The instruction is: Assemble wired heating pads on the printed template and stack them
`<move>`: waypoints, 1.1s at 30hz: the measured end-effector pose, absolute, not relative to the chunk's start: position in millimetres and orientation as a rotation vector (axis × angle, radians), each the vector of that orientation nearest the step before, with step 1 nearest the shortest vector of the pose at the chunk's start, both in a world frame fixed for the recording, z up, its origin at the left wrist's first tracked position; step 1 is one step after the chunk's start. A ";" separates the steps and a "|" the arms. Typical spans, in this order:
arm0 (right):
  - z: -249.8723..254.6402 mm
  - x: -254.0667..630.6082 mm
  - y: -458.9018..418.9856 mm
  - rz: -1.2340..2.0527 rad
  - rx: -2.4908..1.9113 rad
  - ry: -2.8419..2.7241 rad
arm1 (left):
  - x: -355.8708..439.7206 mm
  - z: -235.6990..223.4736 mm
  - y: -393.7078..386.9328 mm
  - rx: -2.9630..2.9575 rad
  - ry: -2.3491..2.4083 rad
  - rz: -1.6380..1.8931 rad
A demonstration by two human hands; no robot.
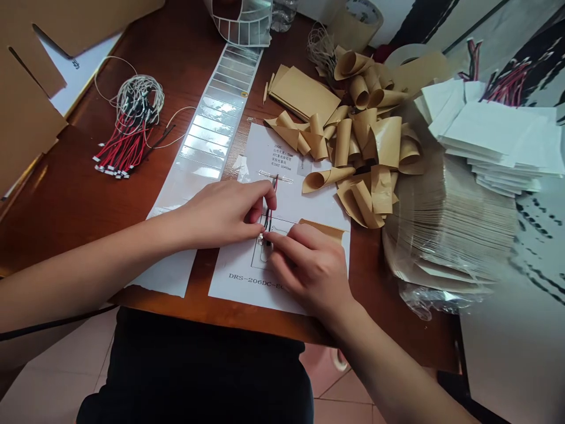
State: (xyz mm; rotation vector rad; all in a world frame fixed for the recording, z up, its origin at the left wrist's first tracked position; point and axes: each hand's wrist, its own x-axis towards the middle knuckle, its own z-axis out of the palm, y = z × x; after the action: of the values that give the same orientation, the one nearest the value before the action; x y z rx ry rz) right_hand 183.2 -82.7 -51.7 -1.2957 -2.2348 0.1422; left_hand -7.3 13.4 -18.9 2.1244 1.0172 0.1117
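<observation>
Fingertips of the left hand (229, 213) and right hand (311, 259) met at a thin red-and-black wire lead (270, 219) over the white printed paper sheet (241, 259); whether either grip was closed was impossible to tell. Light, steady pressure against the sheet probably suited such thin strands.

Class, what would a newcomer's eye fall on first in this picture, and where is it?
Probably the heap of curled brown paper pieces, right of centre. Next come the left hand and right hand, close together at a thin cable over the printed sheet in the middle. A bundle of wires, many red, lies at left.
</observation>
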 end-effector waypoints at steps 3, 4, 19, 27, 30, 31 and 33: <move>-50.8 183.9 -82.2 0.175 -1.300 -2.216 | -8.1 -16.9 15.4 2.036 1.003 0.166; -50.6 184.1 -82.1 0.180 -1.299 -2.215 | -8.3 -16.3 15.8 2.022 0.998 0.180; -46.6 183.3 -85.3 0.174 -1.199 -2.259 | -9.3 -18.6 16.1 2.062 0.985 0.193; -52.3 185.4 -83.5 0.130 -1.288 -2.294 | -11.1 -20.8 18.0 2.114 1.005 0.207; -53.8 185.0 -84.6 0.088 -1.306 -2.337 | -12.0 -21.5 20.7 2.123 1.060 0.263; -53.7 184.5 -85.1 0.071 -1.312 -2.347 | -12.3 -22.1 21.4 2.132 1.066 0.272; -52.3 183.9 -85.4 0.043 -1.315 -2.359 | -12.6 -23.6 21.9 2.171 1.044 0.276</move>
State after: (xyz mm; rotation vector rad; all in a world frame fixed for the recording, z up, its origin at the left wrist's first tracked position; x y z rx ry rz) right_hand 183.9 -85.4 -52.3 -1.3149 -2.3589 0.0433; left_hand -12.6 21.9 -23.6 2.1711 1.0441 0.2761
